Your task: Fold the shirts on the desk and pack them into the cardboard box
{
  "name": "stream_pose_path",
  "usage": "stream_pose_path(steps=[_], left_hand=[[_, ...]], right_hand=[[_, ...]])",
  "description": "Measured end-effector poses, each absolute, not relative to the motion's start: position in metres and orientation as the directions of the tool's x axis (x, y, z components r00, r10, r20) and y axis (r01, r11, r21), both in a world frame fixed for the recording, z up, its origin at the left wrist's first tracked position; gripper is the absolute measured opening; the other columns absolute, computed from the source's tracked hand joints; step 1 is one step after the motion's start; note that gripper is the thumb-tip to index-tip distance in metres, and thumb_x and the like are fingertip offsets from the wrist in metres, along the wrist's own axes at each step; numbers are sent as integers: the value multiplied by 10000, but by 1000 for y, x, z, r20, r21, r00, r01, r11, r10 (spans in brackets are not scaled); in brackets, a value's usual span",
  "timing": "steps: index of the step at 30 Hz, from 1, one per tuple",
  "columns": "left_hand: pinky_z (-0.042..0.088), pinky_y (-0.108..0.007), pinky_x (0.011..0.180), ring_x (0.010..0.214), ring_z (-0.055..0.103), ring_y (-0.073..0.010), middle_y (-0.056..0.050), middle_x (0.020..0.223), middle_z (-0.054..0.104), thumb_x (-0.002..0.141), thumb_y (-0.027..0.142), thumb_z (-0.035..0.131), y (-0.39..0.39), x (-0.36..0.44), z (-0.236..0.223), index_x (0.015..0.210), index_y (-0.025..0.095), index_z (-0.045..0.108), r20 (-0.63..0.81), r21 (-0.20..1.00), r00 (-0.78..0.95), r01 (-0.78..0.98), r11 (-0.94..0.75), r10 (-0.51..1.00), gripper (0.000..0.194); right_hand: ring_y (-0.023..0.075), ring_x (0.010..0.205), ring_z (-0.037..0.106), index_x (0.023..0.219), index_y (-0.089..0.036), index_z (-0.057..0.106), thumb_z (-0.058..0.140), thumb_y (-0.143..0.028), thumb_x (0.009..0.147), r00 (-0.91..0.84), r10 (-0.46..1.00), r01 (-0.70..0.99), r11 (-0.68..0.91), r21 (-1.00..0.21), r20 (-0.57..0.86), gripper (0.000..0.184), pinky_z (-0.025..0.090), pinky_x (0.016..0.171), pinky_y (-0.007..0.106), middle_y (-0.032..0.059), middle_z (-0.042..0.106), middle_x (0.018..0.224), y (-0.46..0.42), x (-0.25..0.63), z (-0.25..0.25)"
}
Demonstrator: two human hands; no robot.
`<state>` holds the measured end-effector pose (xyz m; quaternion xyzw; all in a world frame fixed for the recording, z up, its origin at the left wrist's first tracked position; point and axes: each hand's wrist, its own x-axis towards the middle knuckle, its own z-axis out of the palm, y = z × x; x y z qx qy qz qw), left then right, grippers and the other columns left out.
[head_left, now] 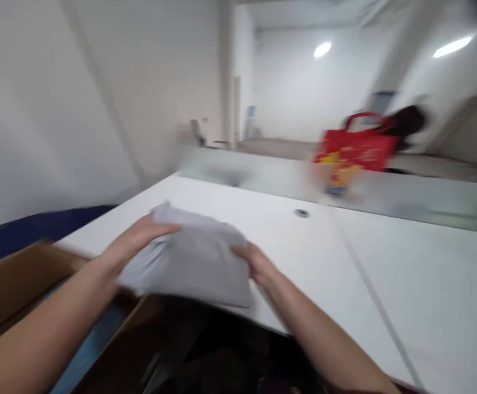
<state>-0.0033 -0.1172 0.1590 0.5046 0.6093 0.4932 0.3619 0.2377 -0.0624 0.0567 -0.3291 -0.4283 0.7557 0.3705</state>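
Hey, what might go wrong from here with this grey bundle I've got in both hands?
The soft, light grey, roughly rectangular bundle is held only at its sides by the left hand and right hand, so it might sag if either grip slips. It appears to overhang the white tabletop's near edge, so it could drop. The left forearm crosses the open brown cardboard box and may brush it.

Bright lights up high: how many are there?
2. The left light is above the red bag; the right light is near the top-right corner. Others could be outside the picture.
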Motion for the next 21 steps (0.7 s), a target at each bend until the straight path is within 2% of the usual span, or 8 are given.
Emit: stream_pose_path(steps=[2, 7, 11, 14, 18, 19, 21], left_hand=[[539, -378, 850, 925, 681, -278, -72, 919, 738, 592, 361, 853, -151, -38, 162, 944, 141, 708, -21, 973, -357, 206, 100, 934, 440], [562, -361, 795, 855, 708, -260, -57, 840, 739, 656, 288, 777, -195, -94, 173, 888, 160, 694, -8, 973, -533, 190, 129, 846, 278], [574, -319, 754, 805, 708, -237, -53, 824, 737, 644, 284, 784, -234, -131, 177, 871, 146, 690, 40, 968, -662, 212, 136, 749, 281], [576, -275, 710, 763, 705, -219, -47, 796, 737, 628, 318, 806, -266, -157, 173, 871, 150, 688, 81, 971, -761, 207, 123, 644, 318], [584, -261, 668, 715, 705, -208, -24, 795, 742, 620, 344, 814, -314, -188, 139, 947, 172, 684, 77, 986, -873, 138, 93, 481, 392], [588, -272, 663, 698, 704, -207, -19, 789, 741, 612, 328, 814, -325, -195, 122, 961, 175, 678, 38, 990, -902, 92, 105, 431, 404], [594, -314, 675, 688, 704, -214, -25, 779, 739, 607, 273, 796, -343, -209, 76, 972, 172, 655, -112, 985, -925, -55, 162, 363, 404]], right_hand=[[210, 859, 679, 1059, -192, 688, 843, -338, 622, -601, 780, -217, -367, -905, -173, 486, 544, 788, 317, 59, 736, 1017, -49, 209, 53], [243, 1051, 639, 1186, -254, 643, 824, -323, 681, -801, 586, -140, -383, -913, -123, 540, 541, 864, 342, 60, 677, 1218, -51, 121, 48], [268, 1086, 622, 1173, -241, 629, 826, -283, 640, -881, 471, -144, -376, -916, -55, 570, 519, 925, 402, 66, 679, 1207, -65, 51, 57], [260, 1068, 624, 1166, -215, 605, 824, -244, 593, -907, 418, -218, -340, -915, 61, 614, 508, 937, 399, 66, 689, 1175, -69, -5, 66], [240, 1024, 635, 1188, -187, 574, 783, -264, 604, -928, 331, -272, -278, -921, 174, 625, 520, 903, 373, 64, 696, 1131, -83, -66, 56], [229, 1002, 641, 1196, -179, 570, 761, -259, 621, -936, 317, -238, -248, -939, 153, 612, 525, 886, 358, 65, 699, 1109, -88, -75, 46], [209, 909, 660, 1218, -163, 566, 710, -223, 653, -944, 331, -65, -127, -990, 19, 586, 538, 817, 334, 69, 709, 1028, -97, -85, 19]])
